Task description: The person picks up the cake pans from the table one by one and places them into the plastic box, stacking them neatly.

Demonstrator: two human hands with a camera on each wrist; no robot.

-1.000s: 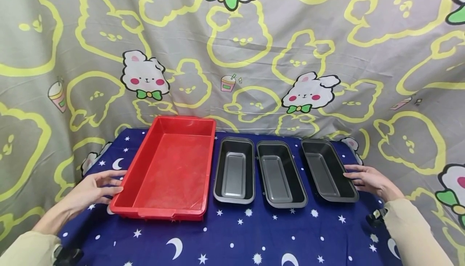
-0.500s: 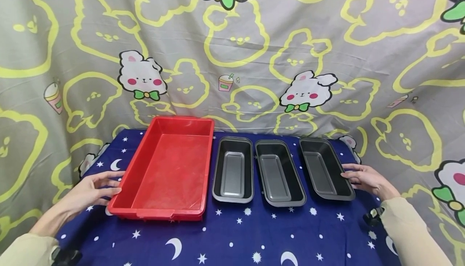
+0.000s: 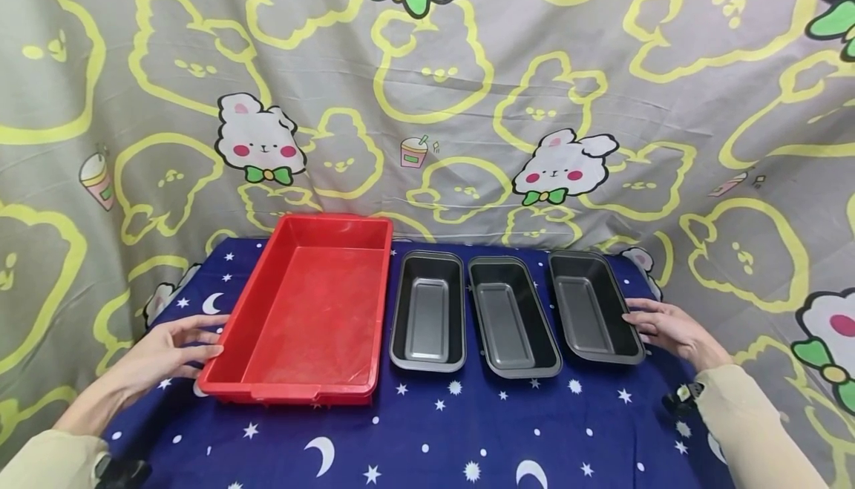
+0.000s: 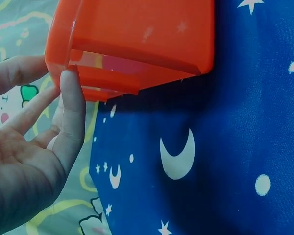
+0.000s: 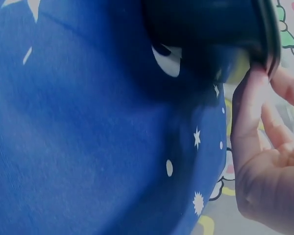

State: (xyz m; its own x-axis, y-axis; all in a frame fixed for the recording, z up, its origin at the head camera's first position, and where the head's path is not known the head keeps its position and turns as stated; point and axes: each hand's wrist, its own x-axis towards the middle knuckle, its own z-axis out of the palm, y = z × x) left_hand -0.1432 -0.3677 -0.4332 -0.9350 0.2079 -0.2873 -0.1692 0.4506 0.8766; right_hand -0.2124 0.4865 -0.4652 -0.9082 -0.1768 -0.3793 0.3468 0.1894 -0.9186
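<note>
On the left of the table lies a red plastic tray (image 3: pixel 314 311). My left hand (image 3: pixel 160 348) touches its left rim from outside with extended thumb and fingers, as the left wrist view also shows on the tray (image 4: pixel 147 34). Right of the tray stand three dark loaf pans: a left pan (image 3: pixel 427 318), a middle pan (image 3: pixel 509 322) and a right pan (image 3: pixel 588 311). With its fingertips and thumb, my right hand (image 3: pixel 677 333) touches the outer right rim of the right pan. In the right wrist view, the thumb (image 5: pixel 250 112) meets that pan's rim (image 5: pixel 270 39).
A dark blue cloth (image 3: pixel 414 437) with white moons and stars covers the table. Behind and beside it hangs a grey curtain (image 3: pixel 454 199) with yellow outlines and white rabbits. The tray and all the loaf pans hold nothing.
The right loaf pan has slid left toward the middle pan, its near end turning inward, with my right hand following against its rim. My left hand stays at the tray. The head view shifts slightly.
</note>
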